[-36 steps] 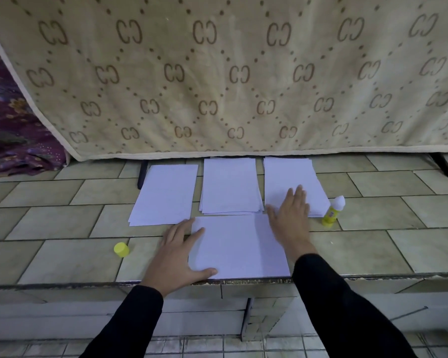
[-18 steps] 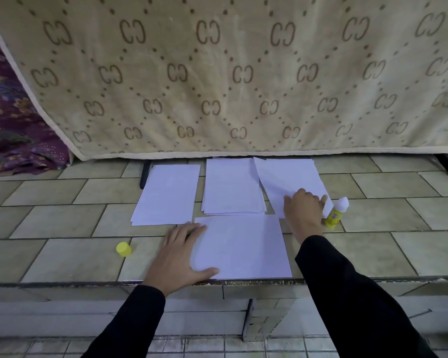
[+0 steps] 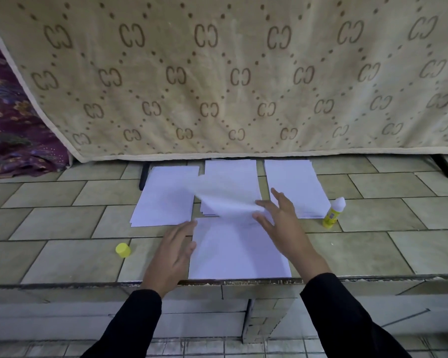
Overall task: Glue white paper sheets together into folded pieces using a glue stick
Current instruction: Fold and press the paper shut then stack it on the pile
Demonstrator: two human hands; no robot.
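A: Right hand [image 3: 282, 218] pinching a loose sheet [image 3: 225, 200] by its near corner, carried in the air over the middle stack [image 3: 230, 174]. Blurred, so grip detail unclear.

B: Left hand [image 3: 173, 251]?

A: Flat, fingers spread, empty; pressed at the left edge of the base sheet [image 3: 239, 249] near the tabletop [image 3: 62, 257] front edge.

B: Other paper?

A: Left stack [image 3: 166, 197] and right stack [image 3: 295, 187] behind, apart from each other. Glue stick [image 3: 332, 214] upright, uncapped, just beside the right stack. Cap [image 3: 123, 250] lying well to the left.

B: Step in hand, probably: laying the loose sheet onto the base sheet.

A: Advice: keep the left palm down so the base stays put. Lower one edge first, match corners, then smooth outward from that edge. Avoid dropping it flat; likely to trap air or skew.

B: Glue already on the base?

A: Cannot tell.
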